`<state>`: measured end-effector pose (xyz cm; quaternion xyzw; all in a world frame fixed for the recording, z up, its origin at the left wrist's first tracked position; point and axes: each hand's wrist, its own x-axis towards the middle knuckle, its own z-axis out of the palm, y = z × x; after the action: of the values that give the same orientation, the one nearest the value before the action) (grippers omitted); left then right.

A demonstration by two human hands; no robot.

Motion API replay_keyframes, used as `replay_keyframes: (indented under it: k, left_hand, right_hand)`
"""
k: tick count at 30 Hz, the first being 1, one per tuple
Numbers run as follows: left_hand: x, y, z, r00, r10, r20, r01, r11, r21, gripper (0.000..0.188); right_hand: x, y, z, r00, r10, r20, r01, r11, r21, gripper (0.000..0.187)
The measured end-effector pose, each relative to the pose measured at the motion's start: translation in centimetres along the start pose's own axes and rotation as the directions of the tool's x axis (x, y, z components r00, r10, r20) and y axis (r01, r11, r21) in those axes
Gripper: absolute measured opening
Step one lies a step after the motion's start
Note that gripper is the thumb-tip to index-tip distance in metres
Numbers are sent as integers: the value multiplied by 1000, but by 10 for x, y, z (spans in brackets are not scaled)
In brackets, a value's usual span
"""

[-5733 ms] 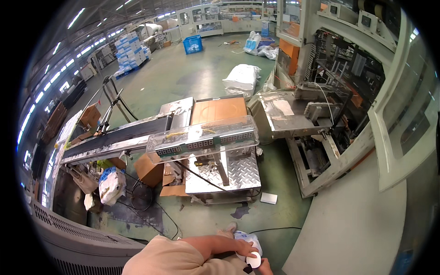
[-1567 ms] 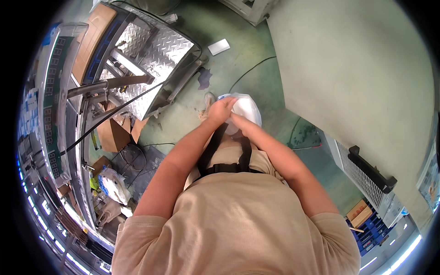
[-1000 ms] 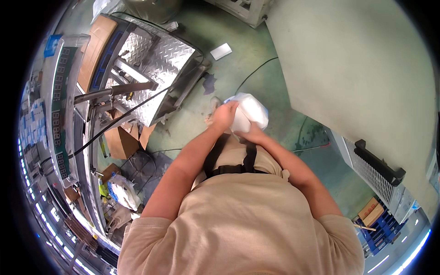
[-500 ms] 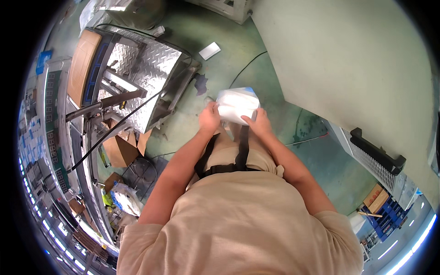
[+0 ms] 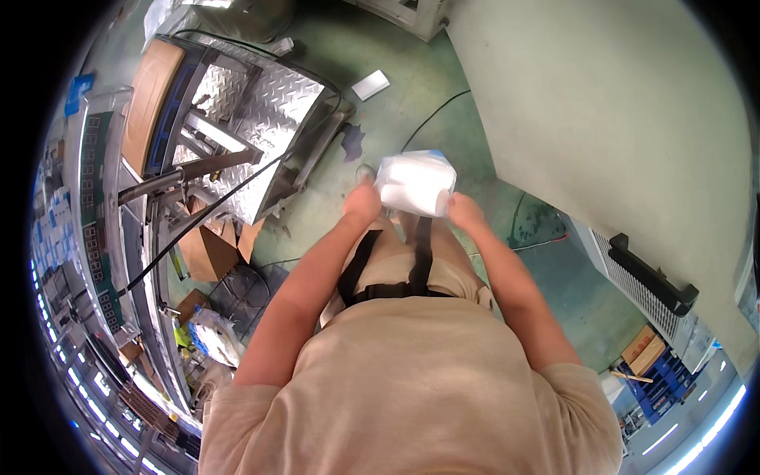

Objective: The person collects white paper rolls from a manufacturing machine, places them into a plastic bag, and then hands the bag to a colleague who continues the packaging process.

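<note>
A white package (image 5: 416, 184) in clear plastic wrap, with blue at its far edge, is held up in front of my legs. My left hand (image 5: 362, 203) is closed on its left side, and my right hand (image 5: 466, 212) grips the plastic at its lower right corner. The wrap looks stretched between the two hands. Most of my fingertips are hidden behind the package or too small to make out. What lies inside shows only as a white, rounded bulk.
On the left stands a metal frame with a tread-plate platform (image 5: 273, 103) and a black cable (image 5: 214, 207). Below it sits a cardboard box (image 5: 207, 252). A large pale panel (image 5: 602, 103) fills the right, near a black handle (image 5: 653, 273). A white flat piece (image 5: 370, 85) lies on the floor.
My right hand has moved outward to the right and its thumb has left the package's front face. The package's front looks flatter and wider. My left hand stays at its side.
</note>
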<state>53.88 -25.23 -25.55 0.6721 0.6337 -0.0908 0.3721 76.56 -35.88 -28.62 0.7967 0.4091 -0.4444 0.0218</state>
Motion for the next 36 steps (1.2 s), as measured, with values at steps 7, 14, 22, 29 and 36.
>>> replay_keyframes:
  k: [7,14,22,29,36]
  left_hand:
    - [31,-27,30,973,-172,156,207,948,-242,29]
    - [-36,7,-65,954,-61,292,275,559,-782,18]
    - [-11,-42,-55,940,-315,130,262,426,-866,31]
    - [-15,-120,-47,940,-334,68,310,753,-581,37]
    - [-29,-134,-51,867,-488,102,458,700,-548,45]
  right_hand:
    - [-33,-4,-25,988,-140,67,102,911,400,17]
    - [-74,-56,-89,921,-388,27,227,593,773,17]
    - [-29,-111,-45,917,-391,76,263,737,623,18]
    - [-5,-135,-33,708,-605,364,150,632,760,28]
    - [157,-116,0,996,47,75,-83,194,977,26]
